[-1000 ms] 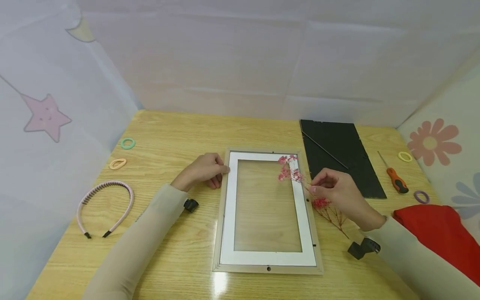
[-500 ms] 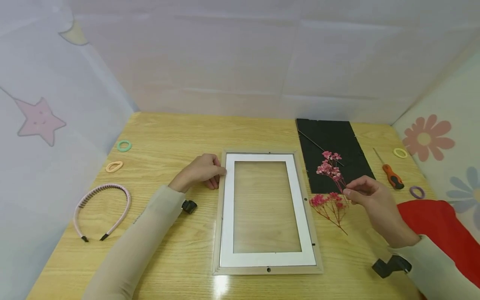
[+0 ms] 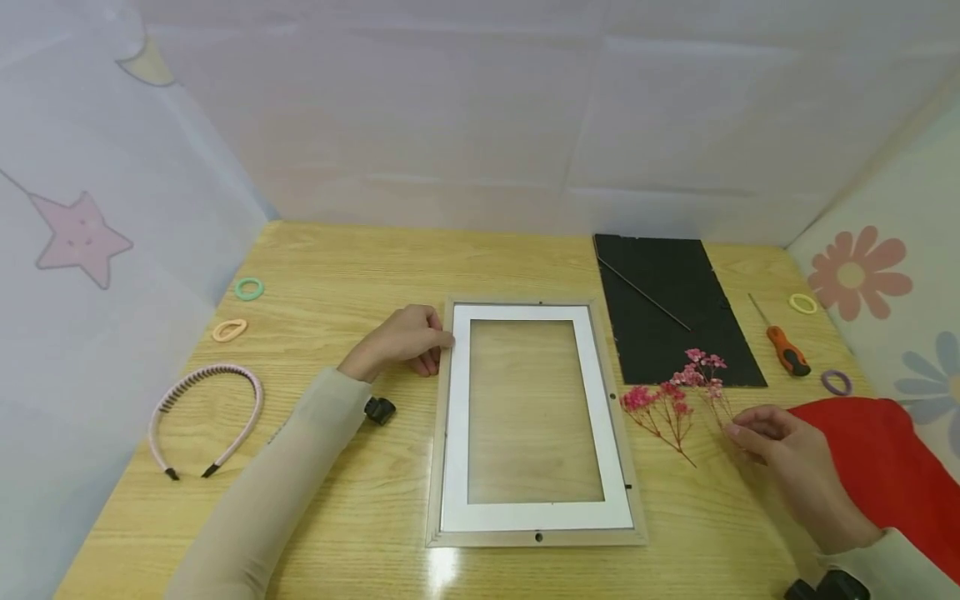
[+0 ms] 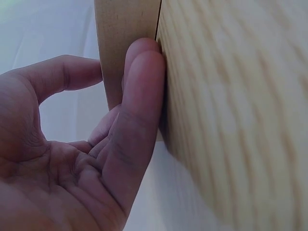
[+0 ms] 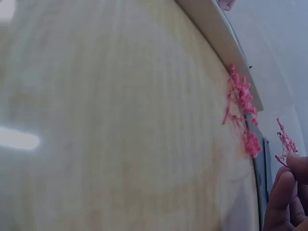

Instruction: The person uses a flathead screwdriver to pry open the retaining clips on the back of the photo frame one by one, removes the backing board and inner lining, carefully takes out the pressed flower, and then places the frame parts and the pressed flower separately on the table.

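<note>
A wooden picture frame [image 3: 555, 538] with a white mat [image 3: 536, 516] lies on the table, its window showing the wood grain. My left hand [image 3: 401, 340] grips the frame's left edge; in the left wrist view the thumb touches its upper edge and the fingers [image 4: 142, 96] lie against its side. To the right, my right hand [image 3: 798, 467] pinches the thin stem of a pink dried flower sprig [image 3: 697, 371]. A second, darker pink sprig [image 3: 658, 406] lies between the frame and that hand. In the right wrist view, the held sprig [image 5: 285, 139] shows above the fingertips.
A black board [image 3: 667, 300] with a thin dark rod [image 3: 645, 294] on it lies back right. Beside it are an orange-handled screwdriver [image 3: 783, 346], yellow and purple rings and red cloth [image 3: 885, 467]. A pink headband [image 3: 255, 400] and two rings lie left.
My right hand has lifted the sprig off the frame's upper right corner and carried it right and toward me, past the other sprig. The left hand stays at the frame.
</note>
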The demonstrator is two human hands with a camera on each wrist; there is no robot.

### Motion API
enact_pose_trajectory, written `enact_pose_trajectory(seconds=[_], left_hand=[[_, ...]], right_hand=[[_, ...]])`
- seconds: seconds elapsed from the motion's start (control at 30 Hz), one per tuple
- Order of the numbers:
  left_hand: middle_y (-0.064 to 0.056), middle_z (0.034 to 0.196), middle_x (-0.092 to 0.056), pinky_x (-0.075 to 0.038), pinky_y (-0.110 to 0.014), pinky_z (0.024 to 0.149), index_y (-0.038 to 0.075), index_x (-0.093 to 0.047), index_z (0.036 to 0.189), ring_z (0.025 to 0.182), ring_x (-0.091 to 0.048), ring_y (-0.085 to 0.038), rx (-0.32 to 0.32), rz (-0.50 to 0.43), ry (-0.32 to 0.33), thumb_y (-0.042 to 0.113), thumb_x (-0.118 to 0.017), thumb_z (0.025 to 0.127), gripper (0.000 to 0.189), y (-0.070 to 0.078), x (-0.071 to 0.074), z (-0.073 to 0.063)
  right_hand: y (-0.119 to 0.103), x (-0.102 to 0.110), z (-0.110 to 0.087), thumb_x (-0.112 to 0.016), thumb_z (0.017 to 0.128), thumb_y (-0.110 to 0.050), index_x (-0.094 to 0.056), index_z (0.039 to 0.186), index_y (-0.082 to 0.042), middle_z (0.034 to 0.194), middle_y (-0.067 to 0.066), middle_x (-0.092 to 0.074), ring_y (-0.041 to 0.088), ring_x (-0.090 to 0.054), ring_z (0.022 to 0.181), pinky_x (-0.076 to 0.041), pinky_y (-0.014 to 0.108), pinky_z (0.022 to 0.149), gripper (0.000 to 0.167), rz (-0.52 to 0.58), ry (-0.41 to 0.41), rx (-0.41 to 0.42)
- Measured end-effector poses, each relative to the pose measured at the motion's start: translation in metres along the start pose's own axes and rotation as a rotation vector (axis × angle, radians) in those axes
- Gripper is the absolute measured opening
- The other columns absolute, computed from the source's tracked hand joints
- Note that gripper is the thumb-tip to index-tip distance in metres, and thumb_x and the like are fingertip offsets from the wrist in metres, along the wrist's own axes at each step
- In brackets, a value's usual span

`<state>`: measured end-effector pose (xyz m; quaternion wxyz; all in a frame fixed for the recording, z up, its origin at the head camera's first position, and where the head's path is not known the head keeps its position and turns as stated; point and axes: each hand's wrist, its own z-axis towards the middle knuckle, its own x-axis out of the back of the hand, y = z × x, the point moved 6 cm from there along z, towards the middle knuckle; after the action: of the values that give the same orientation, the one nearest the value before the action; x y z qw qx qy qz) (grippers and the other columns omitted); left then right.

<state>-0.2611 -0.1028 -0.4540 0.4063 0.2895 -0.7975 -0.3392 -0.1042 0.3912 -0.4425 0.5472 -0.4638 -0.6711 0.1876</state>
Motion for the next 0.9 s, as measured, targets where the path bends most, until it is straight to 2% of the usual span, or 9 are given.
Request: enact_pose_trajectory(seconds=[0.13,0.33,0.47,0.63,0.8,0.9], left_hand=[[-0.013,0.079,-0.069,-0.064,-0.036,0.060,0.004,-0.055,0.100,0.062,-0.071,-0.023,-0.004,0.005,-0.002,0.026,-0.065,0.094,0.025,0.000,0.001,0.000],[-0.013,0.078,-0.068,-0.064,-0.036,0.060,0.003,-0.053,0.100,0.061,-0.071,-0.023,-0.020,0.005,-0.002,0.026,-0.065,0.094,0.026,0.000,0.003,0.000],[-0.013,0.078,-0.068,-0.064,-0.036,0.060,0.003,-0.053,0.100,0.061,-0.071,-0.023,-0.017,0.003,-0.005,0.026,-0.066,0.094,0.026,0.000,0.003,0.000],[-0.012,0.078,-0.067,-0.064,-0.035,0.060,0.004,-0.053,0.100,0.061,-0.071,-0.023,-0.011,-0.005,-0.011,0.026,-0.066,0.095,0.026,0.000,0.002,0.001],[-0.012,0.078,-0.067,-0.064,-0.035,0.060,0.004,-0.053,0.100,0.062,-0.071,-0.023,-0.015,-0.003,-0.012,0.026,-0.065,0.095,0.026,0.002,0.001,0.001],[-0.012,0.079,-0.066,-0.064,-0.036,0.061,0.004,-0.053,0.099,0.062,-0.071,-0.024,-0.015,-0.003,-0.013,0.025,-0.065,0.095,0.025,0.002,0.000,0.000]], right_hand=[[0.017,-0.001,-0.004,-0.071,0.095,-0.035,-0.066,0.110,-0.005,0.077,-0.019,-0.069,0.003,-0.065,0.072,-0.058,0.017,0.066,0.034,-0.024,-0.003,-0.055],[0.029,-0.006,-0.009,-0.073,0.094,-0.036,-0.068,0.112,0.000,0.076,-0.013,-0.071,0.007,-0.068,0.069,-0.060,0.021,0.064,0.041,-0.091,-0.016,-0.070],[0.027,-0.008,-0.010,-0.073,0.094,-0.035,-0.068,0.111,0.003,0.077,-0.008,-0.073,0.008,-0.068,0.068,-0.061,0.022,0.064,0.042,-0.122,-0.025,-0.056],[0.021,-0.006,-0.012,-0.076,0.091,-0.039,-0.071,0.102,-0.002,0.076,-0.004,-0.074,0.007,-0.068,0.066,-0.058,0.022,0.060,0.039,-0.260,-0.004,-0.026],[0.011,0.003,-0.012,-0.073,0.091,-0.044,-0.072,0.097,-0.007,0.073,-0.002,-0.071,0.008,-0.060,0.062,-0.048,0.023,0.055,0.038,-0.409,0.039,0.035],[-0.001,0.007,-0.011,-0.069,0.095,-0.045,-0.069,0.103,-0.007,0.077,0.000,-0.070,0.008,-0.055,0.064,-0.044,0.024,0.054,0.038,-0.419,0.074,0.083]])
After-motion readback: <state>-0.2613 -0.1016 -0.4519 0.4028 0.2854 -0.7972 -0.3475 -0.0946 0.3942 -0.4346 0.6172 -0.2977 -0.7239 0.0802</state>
